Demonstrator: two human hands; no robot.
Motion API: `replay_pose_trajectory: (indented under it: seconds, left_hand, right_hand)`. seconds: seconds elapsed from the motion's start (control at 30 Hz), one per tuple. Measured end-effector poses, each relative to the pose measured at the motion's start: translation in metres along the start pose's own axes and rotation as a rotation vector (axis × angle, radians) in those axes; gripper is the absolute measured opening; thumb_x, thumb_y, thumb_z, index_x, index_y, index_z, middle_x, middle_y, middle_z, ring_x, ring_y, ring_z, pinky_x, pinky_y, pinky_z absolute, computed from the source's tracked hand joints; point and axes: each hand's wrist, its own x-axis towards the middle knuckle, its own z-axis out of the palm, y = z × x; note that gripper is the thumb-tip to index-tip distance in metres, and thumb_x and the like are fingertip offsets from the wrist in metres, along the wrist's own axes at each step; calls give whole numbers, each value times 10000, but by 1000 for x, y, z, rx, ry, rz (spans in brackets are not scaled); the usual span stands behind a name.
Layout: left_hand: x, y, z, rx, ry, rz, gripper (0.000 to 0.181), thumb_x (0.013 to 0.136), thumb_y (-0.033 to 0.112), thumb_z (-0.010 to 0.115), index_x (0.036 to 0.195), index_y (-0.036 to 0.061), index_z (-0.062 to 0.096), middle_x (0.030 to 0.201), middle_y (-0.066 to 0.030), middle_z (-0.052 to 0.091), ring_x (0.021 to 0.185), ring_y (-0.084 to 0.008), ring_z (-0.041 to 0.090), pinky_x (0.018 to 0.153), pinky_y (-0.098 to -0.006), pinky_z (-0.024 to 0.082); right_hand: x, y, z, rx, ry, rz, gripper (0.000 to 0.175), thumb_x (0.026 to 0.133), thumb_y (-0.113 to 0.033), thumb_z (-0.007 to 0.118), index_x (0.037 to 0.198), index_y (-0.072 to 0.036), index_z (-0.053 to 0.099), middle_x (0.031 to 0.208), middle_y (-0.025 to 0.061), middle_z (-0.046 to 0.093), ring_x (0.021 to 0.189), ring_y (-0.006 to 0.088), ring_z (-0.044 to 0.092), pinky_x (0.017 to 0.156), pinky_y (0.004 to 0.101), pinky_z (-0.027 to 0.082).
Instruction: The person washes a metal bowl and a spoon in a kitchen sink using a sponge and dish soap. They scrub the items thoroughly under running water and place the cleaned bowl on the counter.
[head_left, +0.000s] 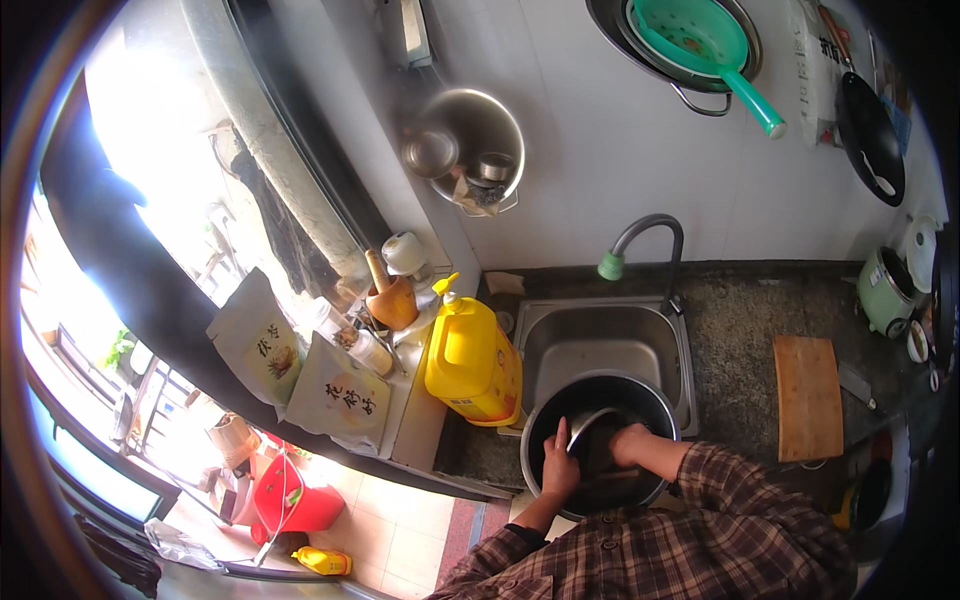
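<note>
A large dark pot (658, 397) with a metal rim stands at the front of the stainless steel sink (585, 356), overlapping its near edge. Inside it is a dark, round vessel with a pale curved rim (589, 426), perhaps a bowl or a lid. My left hand (561, 469) holds this vessel at its left edge, one finger pointing upward. Reaching in from the right, my right hand (630, 444) is at the vessel's inner side, its fingers bent down and partly hidden. What those fingers hold is too dark to make out.
A gooseneck faucet (660, 219) with a green nozzle rises behind the sink. Left of it stands a yellow pump jug (469, 360). On the right counter lie a wooden cutting board (808, 397) and a cleaver (855, 384). A green strainer (697, 37) hangs on the wall.
</note>
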Motion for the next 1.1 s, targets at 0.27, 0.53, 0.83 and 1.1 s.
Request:
replay_pose_trajectory:
  seconds: [0.27,0.53,0.83,1.1]
  left_hand:
    - [15,7,-13,-183,350,24,628,672,-82,457,1271,59,332,1125,-186,459,1015,-342,476,899,-363,375]
    - [6,-37,24,-911,179,-646,396,768,-14,524,1134,29,380,1070,-152,510,962,-259,523,853,-349,415]
    - [2,-63,51,-1282,-113,-1002,322,797,32,513,1091,111,406,906,-115,539,774,-240,563,489,-325,473]
    - [-7,-32,53,-1097,-639,-821,109,752,159,608,840,107,569,582,-8,520,421,-121,478,306,-246,331]
  right_hand:
    - [15,1,48,86,-51,155,474,687,-304,617,1102,-81,563,1215,114,499,1115,244,481,909,360,394]
    - [2,14,64,1112,331,241,379,746,-233,564,1073,-43,544,1002,187,586,928,294,566,778,359,446]
    - [-86,-30,-32,723,1095,-99,205,771,-172,557,914,-27,578,911,176,564,851,316,531,819,388,378]
    - [-23,-17,-23,1282,1074,50,319,821,-269,533,1023,-24,524,945,129,574,870,245,549,769,327,424]
